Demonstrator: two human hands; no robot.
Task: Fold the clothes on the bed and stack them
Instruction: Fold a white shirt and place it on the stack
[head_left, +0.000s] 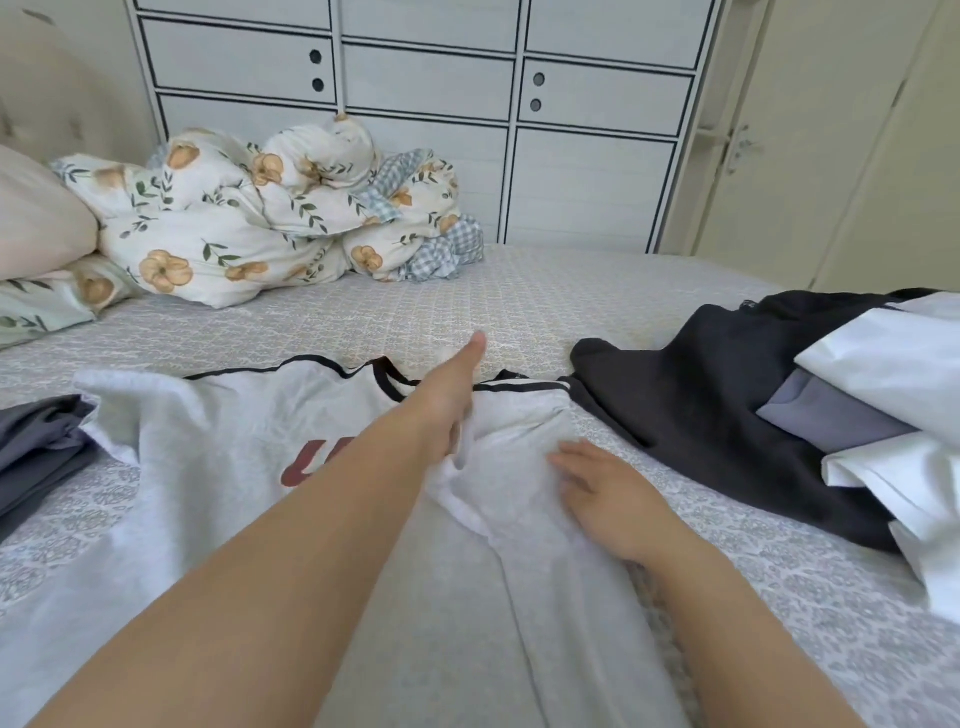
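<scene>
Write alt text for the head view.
Two hands work a white shirt spread on a bed: the left hand grips a fold, the right hand presses it flat. Unfolded clothes lie right, grey clothes left, a floral duvet behind.

A home bedroom: a bed (519, 291) with a patterned sheet, a bunched floral duvet (260, 218) and a pillow (36, 218) beyond the hands to their left, a white wardrobe (426, 104) with drawer fronts behind, and a cream door (810, 156) to the right.
</scene>
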